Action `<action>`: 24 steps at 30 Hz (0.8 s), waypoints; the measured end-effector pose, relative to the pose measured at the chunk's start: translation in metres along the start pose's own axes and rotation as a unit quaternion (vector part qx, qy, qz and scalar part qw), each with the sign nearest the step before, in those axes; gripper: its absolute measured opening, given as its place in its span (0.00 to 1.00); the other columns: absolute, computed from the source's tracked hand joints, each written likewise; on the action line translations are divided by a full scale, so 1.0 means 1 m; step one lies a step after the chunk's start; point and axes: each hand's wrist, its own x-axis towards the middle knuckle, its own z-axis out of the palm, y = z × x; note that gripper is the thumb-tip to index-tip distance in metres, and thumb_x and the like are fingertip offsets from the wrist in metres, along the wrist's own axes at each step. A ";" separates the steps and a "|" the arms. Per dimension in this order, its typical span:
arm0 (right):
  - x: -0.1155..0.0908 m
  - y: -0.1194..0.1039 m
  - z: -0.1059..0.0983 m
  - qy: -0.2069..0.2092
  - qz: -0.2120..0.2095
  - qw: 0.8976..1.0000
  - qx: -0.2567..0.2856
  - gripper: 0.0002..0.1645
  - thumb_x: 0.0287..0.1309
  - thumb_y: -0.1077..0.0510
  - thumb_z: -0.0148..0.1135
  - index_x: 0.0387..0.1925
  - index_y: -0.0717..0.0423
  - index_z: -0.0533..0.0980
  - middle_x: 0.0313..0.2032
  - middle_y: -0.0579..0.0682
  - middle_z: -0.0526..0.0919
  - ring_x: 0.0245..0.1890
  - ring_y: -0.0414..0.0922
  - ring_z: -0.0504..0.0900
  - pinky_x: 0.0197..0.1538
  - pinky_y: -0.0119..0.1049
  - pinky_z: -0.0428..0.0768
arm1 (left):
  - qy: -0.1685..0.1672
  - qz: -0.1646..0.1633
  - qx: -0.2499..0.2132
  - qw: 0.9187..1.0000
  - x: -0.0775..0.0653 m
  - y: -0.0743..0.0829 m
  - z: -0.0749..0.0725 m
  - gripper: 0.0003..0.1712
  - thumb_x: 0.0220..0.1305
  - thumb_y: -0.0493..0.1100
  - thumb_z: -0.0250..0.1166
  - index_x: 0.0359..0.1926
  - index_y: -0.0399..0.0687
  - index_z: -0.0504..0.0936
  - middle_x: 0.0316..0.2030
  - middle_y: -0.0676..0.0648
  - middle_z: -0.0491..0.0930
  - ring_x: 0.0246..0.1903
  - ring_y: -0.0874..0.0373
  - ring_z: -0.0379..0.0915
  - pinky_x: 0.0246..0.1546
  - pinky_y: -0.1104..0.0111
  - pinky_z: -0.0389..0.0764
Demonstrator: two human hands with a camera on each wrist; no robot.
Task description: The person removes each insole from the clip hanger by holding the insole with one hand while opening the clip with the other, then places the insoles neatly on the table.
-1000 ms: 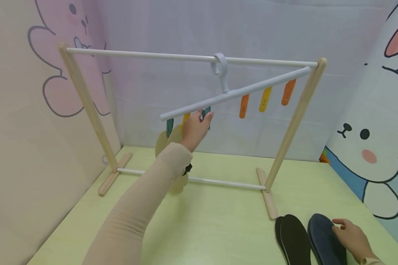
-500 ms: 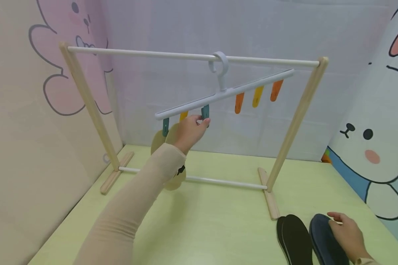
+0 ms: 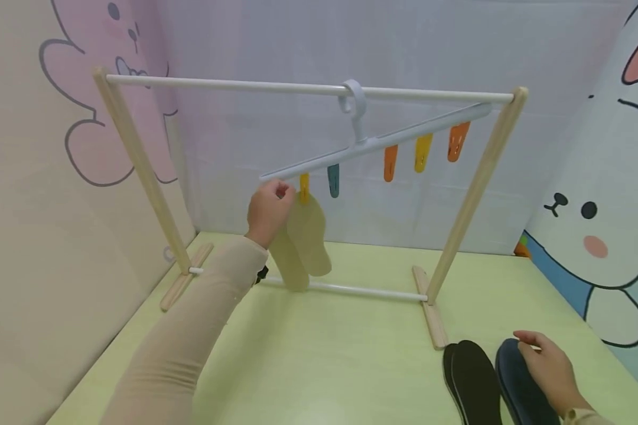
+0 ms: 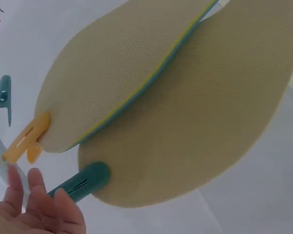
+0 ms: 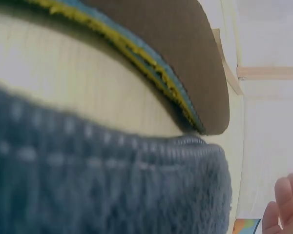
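Observation:
My left hand (image 3: 268, 209) is at the low left end of a tilted white clip hanger (image 3: 425, 125). In the left wrist view, its fingers (image 4: 68, 209) are at a teal clip (image 4: 92, 179), with thumb and fingers apart. That clip bites the end of one beige insole (image 4: 185, 122); a yellow clip (image 3: 304, 189) holds the other beige insole (image 3: 308, 236). My right hand (image 3: 553, 372) is over the navy insoles (image 3: 518, 372) on the table, fingers loosely bent. The right wrist view shows its fingertips (image 5: 285, 202) off the fuzzy navy insole (image 5: 136, 195).
The hanger hooks over the white rail (image 3: 218, 85) of a wooden rack (image 3: 473, 195). A bare teal clip (image 3: 333, 180), orange clips (image 3: 390, 163) and another yellow clip (image 3: 423, 152) hang from it. Dark insoles (image 3: 473, 378) lie on the yellow table (image 3: 308, 354) beside the navy pair.
My left hand has moved left from the inner teal clip, which now hangs free, to the hanger's left end. The beige insoles have swung and show more. My right hand has shifted slightly.

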 end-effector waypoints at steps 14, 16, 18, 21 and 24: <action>-0.005 -0.011 0.001 -0.045 0.027 0.997 0.063 0.19 0.67 0.64 0.47 0.52 0.76 0.69 0.42 0.64 0.81 0.27 0.29 0.74 0.32 0.27 0.74 | -0.077 -0.031 0.100 0.992 0.007 -0.001 0.019 0.24 0.64 0.47 0.55 0.58 0.44 0.76 0.49 0.37 0.73 0.47 0.42 0.69 0.41 0.55 0.72; -0.006 -0.015 0.001 -0.046 0.021 0.997 0.066 0.19 0.67 0.64 0.47 0.52 0.77 0.70 0.41 0.64 0.82 0.27 0.29 0.74 0.32 0.26 0.73 | -0.074 -0.030 0.111 0.991 0.006 0.000 0.019 0.22 0.64 0.49 0.57 0.55 0.44 0.78 0.48 0.38 0.74 0.47 0.41 0.68 0.42 0.54 0.71; -0.006 -0.019 0.002 -0.048 0.010 0.996 0.071 0.19 0.67 0.65 0.47 0.52 0.77 0.70 0.39 0.62 0.82 0.27 0.29 0.74 0.32 0.27 0.74 | -0.079 -0.026 0.115 0.990 0.005 0.002 0.019 0.22 0.64 0.52 0.58 0.52 0.43 0.79 0.46 0.39 0.75 0.46 0.41 0.69 0.43 0.53 0.71; -0.006 -0.025 0.005 -0.057 -0.004 0.995 0.078 0.18 0.68 0.65 0.47 0.52 0.76 0.70 0.37 0.58 0.83 0.28 0.31 0.75 0.34 0.28 0.75 | -0.094 -0.020 0.107 0.990 0.003 0.004 0.020 0.23 0.64 0.54 0.59 0.50 0.41 0.79 0.45 0.40 0.77 0.44 0.44 0.71 0.42 0.55 0.73; -0.006 -0.032 0.009 -0.081 -0.007 0.993 0.088 0.18 0.69 0.64 0.46 0.53 0.75 0.70 0.37 0.56 0.82 0.31 0.35 0.77 0.36 0.31 0.75 | -0.109 -0.023 0.090 0.990 0.000 0.006 0.021 0.23 0.64 0.54 0.59 0.49 0.40 0.78 0.45 0.41 0.79 0.43 0.47 0.73 0.41 0.57 0.74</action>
